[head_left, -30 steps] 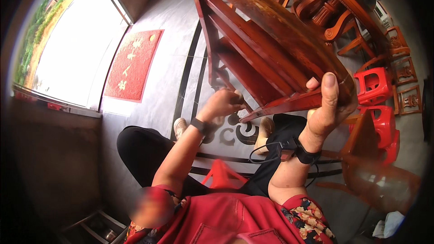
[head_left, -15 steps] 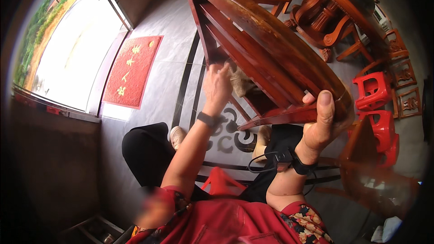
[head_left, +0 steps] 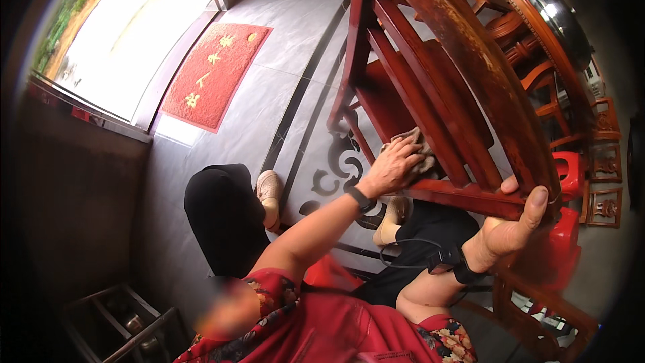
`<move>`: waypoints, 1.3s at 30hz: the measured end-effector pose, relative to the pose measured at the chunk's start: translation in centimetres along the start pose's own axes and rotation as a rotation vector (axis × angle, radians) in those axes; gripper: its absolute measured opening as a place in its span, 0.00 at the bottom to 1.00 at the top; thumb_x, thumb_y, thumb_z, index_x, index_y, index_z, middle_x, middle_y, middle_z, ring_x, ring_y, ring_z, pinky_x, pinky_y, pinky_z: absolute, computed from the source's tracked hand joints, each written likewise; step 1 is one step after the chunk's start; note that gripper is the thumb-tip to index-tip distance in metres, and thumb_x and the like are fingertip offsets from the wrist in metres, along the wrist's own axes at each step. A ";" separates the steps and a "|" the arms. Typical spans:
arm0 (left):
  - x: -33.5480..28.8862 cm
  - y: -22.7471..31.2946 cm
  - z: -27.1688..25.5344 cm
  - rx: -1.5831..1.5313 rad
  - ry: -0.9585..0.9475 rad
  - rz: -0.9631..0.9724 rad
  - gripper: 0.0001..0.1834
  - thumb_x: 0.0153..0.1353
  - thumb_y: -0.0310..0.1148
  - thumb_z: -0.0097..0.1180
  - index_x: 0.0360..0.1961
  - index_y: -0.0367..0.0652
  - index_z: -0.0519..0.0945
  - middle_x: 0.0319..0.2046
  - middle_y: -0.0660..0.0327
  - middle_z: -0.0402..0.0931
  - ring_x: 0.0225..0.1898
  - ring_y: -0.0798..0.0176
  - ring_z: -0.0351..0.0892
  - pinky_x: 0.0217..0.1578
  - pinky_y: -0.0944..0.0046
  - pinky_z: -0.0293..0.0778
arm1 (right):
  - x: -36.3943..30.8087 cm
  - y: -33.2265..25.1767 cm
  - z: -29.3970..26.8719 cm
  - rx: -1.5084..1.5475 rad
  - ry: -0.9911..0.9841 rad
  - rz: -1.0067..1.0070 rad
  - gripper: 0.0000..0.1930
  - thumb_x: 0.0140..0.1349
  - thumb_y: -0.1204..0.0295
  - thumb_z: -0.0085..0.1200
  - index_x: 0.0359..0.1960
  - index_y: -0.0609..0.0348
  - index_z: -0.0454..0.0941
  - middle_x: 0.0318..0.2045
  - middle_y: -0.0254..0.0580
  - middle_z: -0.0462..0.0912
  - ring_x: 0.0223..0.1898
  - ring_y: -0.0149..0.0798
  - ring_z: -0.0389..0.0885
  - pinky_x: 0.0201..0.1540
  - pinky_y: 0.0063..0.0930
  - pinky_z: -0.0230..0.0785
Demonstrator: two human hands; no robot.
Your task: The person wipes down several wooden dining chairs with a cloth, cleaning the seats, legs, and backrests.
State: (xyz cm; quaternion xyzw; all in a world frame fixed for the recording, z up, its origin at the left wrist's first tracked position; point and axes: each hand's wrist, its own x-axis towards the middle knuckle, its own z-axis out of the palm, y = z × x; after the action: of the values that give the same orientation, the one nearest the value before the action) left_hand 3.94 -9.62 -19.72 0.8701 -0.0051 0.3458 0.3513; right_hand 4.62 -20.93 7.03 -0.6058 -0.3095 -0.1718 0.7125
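A reddish-brown wooden chair [head_left: 485,54] leans tilted in front of me, its slatted backrest facing up and its curved top rail worn along the edge. My left hand [head_left: 395,167] presses a greyish-beige cloth [head_left: 422,151] against the frame beside the slats, fingers bent over it. Part of the cloth is hidden beneath the hand. At the chair's near right corner, my right hand [head_left: 514,227] grips the end of the rail, thumb on the near side and a fingertip showing over the wood. Its other fingers are mostly hidden.
Red plastic stools [head_left: 564,245] and carved wooden chairs [head_left: 605,161] stand at the right. A round wooden table [head_left: 568,91] is at the far right. A red doormat [head_left: 215,77] lies by the bright doorway at left. A metal-framed rack [head_left: 127,323] stands lower left.
My left hand has moved right and nearer, from the far side post to the slats, now on the cloth. The chair and my right hand appear farther right in view.
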 end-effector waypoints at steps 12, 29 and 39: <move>-1.4 -7.1 -6.4 -0.053 0.686 -0.522 0.22 0.56 0.22 0.57 0.54 0.41 0.76 0.51 0.48 0.74 0.54 0.43 0.73 0.56 0.54 0.69 | -0.3 0.5 -0.3 -0.022 0.061 0.020 0.18 0.60 0.57 0.54 0.36 0.63 0.76 0.28 0.39 0.76 0.28 0.32 0.71 0.31 0.23 0.61; -6.2 -18.2 -2.0 0.115 0.273 -0.651 0.24 0.54 0.25 0.63 0.55 0.44 0.75 0.53 0.47 0.70 0.54 0.41 0.74 0.51 0.50 0.74 | -0.3 1.2 -0.9 0.146 -0.026 -0.042 0.17 0.68 0.62 0.46 0.39 0.68 0.77 0.34 0.47 0.78 0.29 0.35 0.71 0.30 0.24 0.61; 3.0 -9.8 -8.0 0.327 0.526 -0.211 0.31 0.47 0.16 0.56 0.56 0.45 0.76 0.54 0.51 0.70 0.55 0.44 0.73 0.54 0.53 0.73 | -0.4 0.9 -1.2 0.039 0.017 -0.034 0.17 0.67 0.59 0.47 0.33 0.64 0.74 0.25 0.43 0.72 0.27 0.36 0.68 0.32 0.28 0.58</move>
State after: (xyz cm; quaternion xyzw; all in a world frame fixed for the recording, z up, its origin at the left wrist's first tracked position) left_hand 3.92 3.42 -19.70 0.7915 0.2318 0.5166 0.2303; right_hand 5.20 -21.98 6.03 -0.5849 -0.3172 -0.1829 0.7238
